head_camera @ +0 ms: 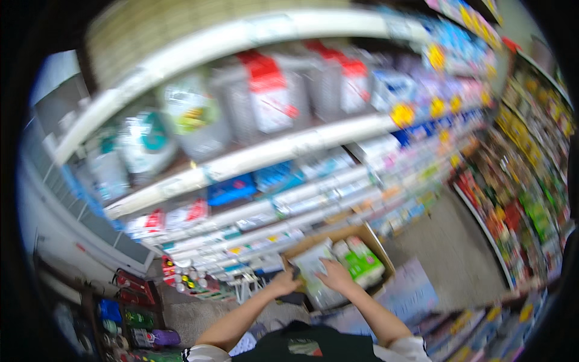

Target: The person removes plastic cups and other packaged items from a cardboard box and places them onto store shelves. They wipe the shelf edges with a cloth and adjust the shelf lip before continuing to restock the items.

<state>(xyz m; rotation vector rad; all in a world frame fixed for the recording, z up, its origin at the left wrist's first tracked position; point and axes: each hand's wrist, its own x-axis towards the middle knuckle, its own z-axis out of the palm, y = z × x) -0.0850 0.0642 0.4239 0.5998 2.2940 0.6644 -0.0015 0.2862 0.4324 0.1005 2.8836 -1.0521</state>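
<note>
An open cardboard carton (377,240) stands before me, below the shelves. Inside it, a pale plastic-wrapped pack (314,267) fills the left part, and a green-and-white wrapped pack (362,262) lies on the right. My right hand (337,275) is over the pale pack, thumb and fingers apart, the fingertips at its upper surface. At the carton's left side is my left hand (285,283), its fingers bent near the rim. A small dark patch shows by those fingertips; blur hides whether the hand grips anything.
Shop shelving (289,147) with packaged goods rises in front. More stocked shelves (511,199) stand right, across a floor aisle (452,244). A pale printed box (407,289) lies beside the carton. Bottles (165,337) sit at lower left, near a white door (90,221).
</note>
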